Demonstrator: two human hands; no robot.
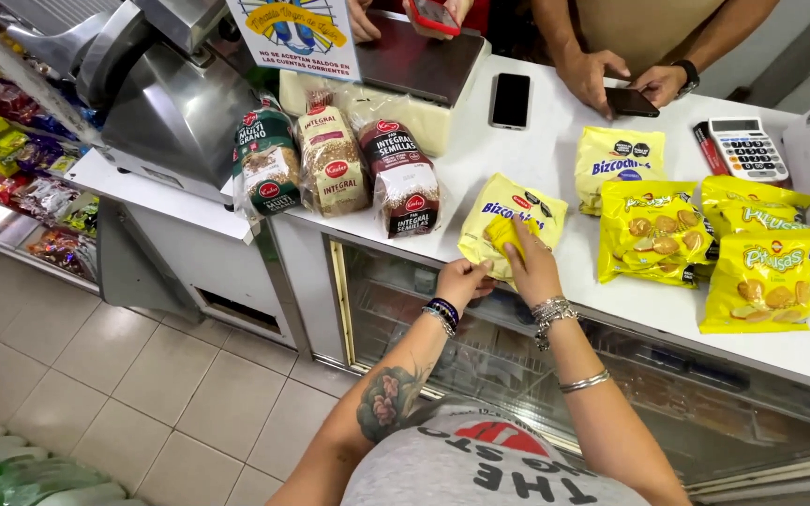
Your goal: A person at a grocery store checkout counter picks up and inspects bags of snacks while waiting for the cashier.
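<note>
Yellow biscuit packet [512,228]: overhangs the tabletop [555,309] front edge. Right hand [533,266] fingers flat on it; left hand [462,279] fingers pinch its near edge. Bare tabletop left, toward bread loaves [335,167].

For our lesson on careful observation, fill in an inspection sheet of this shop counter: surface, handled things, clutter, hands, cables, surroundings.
Surface: white counter above a glass display case.
Handled things: pale yellow biscuit bag at the counter edge.
Clutter: three bread loaves, yellow cookie packs, calculator, black phone.
Hands: left hand at the bag's lower edge; right hand flat on the bag.
Cables: nothing seen.
Surroundings: meat slicer, scale, another person's hands, tiled floor.
</note>
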